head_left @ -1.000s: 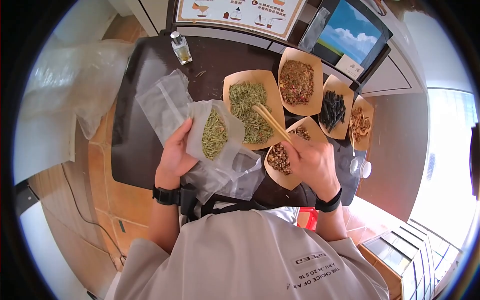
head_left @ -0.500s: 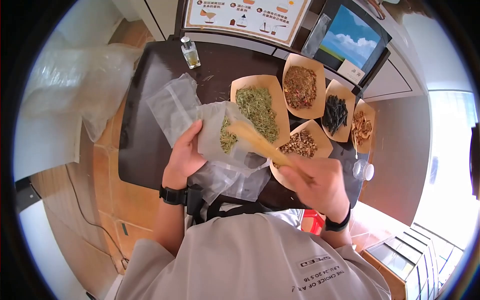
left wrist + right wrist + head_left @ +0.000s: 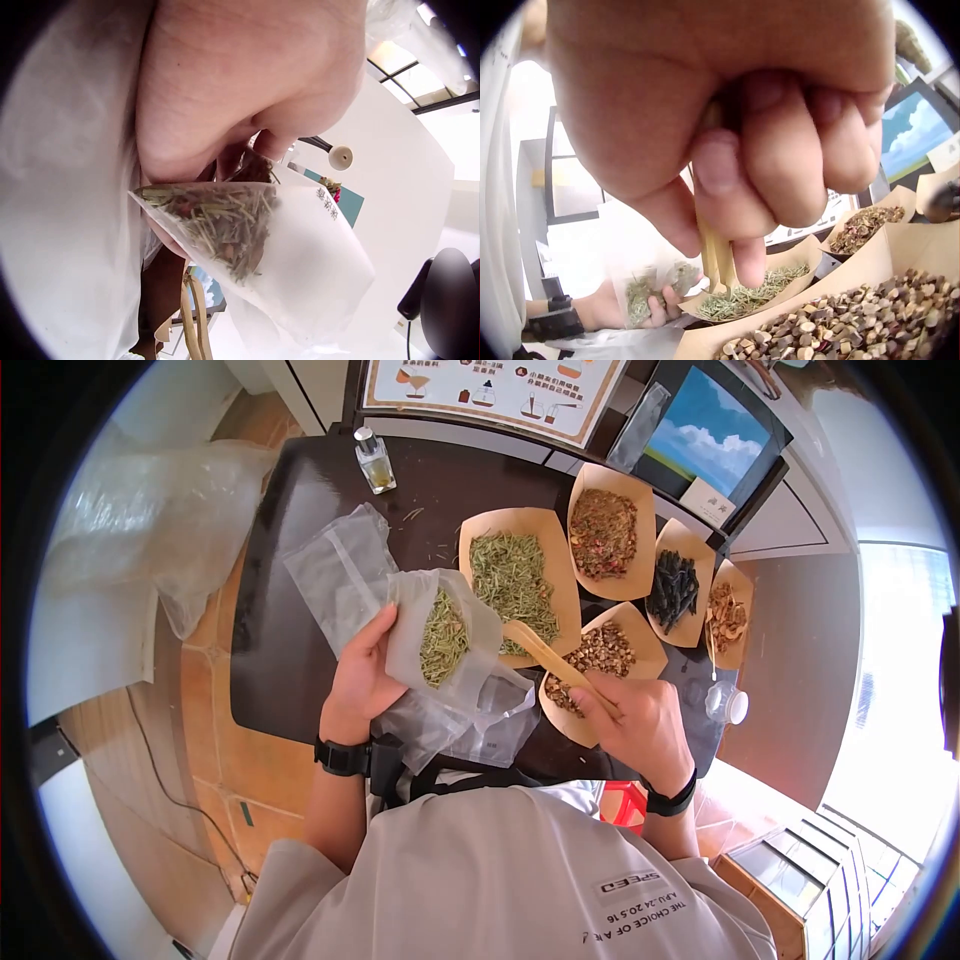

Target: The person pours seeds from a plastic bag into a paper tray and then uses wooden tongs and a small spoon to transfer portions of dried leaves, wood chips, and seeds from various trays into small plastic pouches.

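Note:
My left hand (image 3: 362,670) holds a translucent bag (image 3: 480,628) by its left side, its fingers behind it. Dried green herb (image 3: 443,647) fills part of the bag; the left wrist view shows it through the side. Pale wooden tongs (image 3: 545,650) are gripped in my right hand (image 3: 640,725), fingers curled round them in the right wrist view. Their tips are beside the bag's right edge, over the near end of a paper tray (image 3: 562,575) of the same herb. Under the tongs and right hand sits another paper tray (image 3: 652,650) of chopped brown pieces.
Further trays hold a reddish-brown mix (image 3: 604,535), black strips (image 3: 675,590) and brown slices (image 3: 727,612). Flat clear bags (image 3: 340,570) lie left of and under the held bag. A glass bottle (image 3: 376,463) stands at the back left, a small clear jar (image 3: 722,703) at the right edge.
The tongs went from the herb tray to over the bag's opening, then back right to the bag's edge. My left hand keeps its hold on the bag.

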`<state>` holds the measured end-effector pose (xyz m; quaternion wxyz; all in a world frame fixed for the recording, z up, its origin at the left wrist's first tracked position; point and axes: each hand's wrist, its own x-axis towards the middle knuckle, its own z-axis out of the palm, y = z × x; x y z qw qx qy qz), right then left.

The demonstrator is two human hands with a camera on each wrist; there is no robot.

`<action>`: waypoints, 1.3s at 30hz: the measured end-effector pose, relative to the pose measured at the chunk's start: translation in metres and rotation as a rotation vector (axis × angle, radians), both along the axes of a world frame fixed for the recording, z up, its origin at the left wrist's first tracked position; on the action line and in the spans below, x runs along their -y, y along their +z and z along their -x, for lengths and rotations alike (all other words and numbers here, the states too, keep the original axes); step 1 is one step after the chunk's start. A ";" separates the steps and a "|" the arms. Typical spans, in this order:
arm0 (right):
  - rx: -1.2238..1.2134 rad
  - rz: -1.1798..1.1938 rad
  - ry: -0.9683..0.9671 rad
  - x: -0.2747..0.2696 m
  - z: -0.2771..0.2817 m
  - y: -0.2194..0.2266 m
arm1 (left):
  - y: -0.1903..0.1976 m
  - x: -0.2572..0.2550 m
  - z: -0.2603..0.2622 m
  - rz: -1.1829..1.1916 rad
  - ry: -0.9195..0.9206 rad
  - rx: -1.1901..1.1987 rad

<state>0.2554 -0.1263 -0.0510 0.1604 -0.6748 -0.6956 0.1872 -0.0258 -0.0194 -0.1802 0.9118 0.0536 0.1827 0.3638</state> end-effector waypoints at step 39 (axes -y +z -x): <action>0.125 -0.015 -0.168 0.011 -0.009 0.006 | -0.002 0.000 0.002 0.034 -0.020 0.101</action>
